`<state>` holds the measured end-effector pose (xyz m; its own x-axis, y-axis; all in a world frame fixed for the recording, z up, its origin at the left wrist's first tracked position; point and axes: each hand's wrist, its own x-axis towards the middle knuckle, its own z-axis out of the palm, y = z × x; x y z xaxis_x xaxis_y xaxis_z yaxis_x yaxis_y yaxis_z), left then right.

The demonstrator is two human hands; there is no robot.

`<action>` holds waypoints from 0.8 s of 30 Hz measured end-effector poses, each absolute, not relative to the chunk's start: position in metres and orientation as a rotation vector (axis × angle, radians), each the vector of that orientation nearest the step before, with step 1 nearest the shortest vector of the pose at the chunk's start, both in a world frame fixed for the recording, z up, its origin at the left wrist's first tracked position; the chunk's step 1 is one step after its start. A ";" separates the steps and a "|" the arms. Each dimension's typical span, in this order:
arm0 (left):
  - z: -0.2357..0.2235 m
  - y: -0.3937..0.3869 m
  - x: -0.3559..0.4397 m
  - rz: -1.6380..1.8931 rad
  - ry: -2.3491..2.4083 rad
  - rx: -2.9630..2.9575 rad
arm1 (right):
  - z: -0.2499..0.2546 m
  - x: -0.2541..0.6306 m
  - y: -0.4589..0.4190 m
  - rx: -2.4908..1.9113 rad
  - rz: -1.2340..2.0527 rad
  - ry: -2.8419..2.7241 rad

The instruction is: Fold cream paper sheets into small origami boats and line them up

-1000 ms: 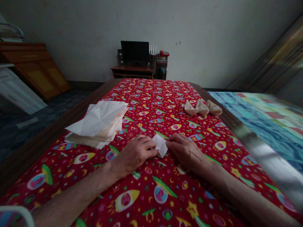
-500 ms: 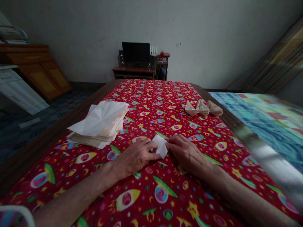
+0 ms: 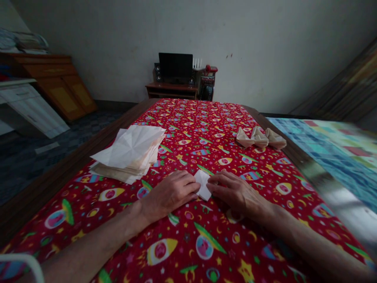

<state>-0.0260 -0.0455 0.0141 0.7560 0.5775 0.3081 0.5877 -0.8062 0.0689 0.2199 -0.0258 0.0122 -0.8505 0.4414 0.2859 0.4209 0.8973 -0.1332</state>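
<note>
A long red cloth [image 3: 188,157] printed with rockets and stars, spread over a bed or table and running from near to far; a dark wooden edge [image 3: 73,163] along the left, a patchwork quilt [image 3: 326,157] beyond the right side. Past the far end, a low wooden stand [image 3: 171,91] bearing a monitor [image 3: 176,65]. On the cloth, left of centre, a stack of creased paper sheets [image 3: 129,155], white on top, tan beneath. Far right, close to the edge, a row of small folded tan paper pieces [image 3: 260,138]. Near the middle, a small white paper piece [image 3: 202,184], flat on the cloth between the left hand [image 3: 171,192] and the right hand [image 3: 237,193]: seemingly a fold in hand. Left fingertips [image 3: 193,188] and right fingertips [image 3: 209,187] against its sides, both hands low and unclenched; pinch or mere touch impossible to tell. For any creasing or turning, open cloth in front of the hands and a clear gap to the stack.
</note>
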 end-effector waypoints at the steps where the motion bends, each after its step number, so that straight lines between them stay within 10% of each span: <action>1: 0.015 -0.046 -0.025 -0.475 -0.963 -2.897 | 0.013 0.220 -0.026 -0.636 0.093 -2.752; 15: 0.000 -0.042 -0.016 -1.016 -1.329 -2.846 | 0.000 0.206 -0.025 -0.954 0.379 -2.352; 24: -0.003 -0.038 -0.015 -0.933 -1.573 -2.775 | -0.001 0.196 -0.029 -1.242 0.017 -2.407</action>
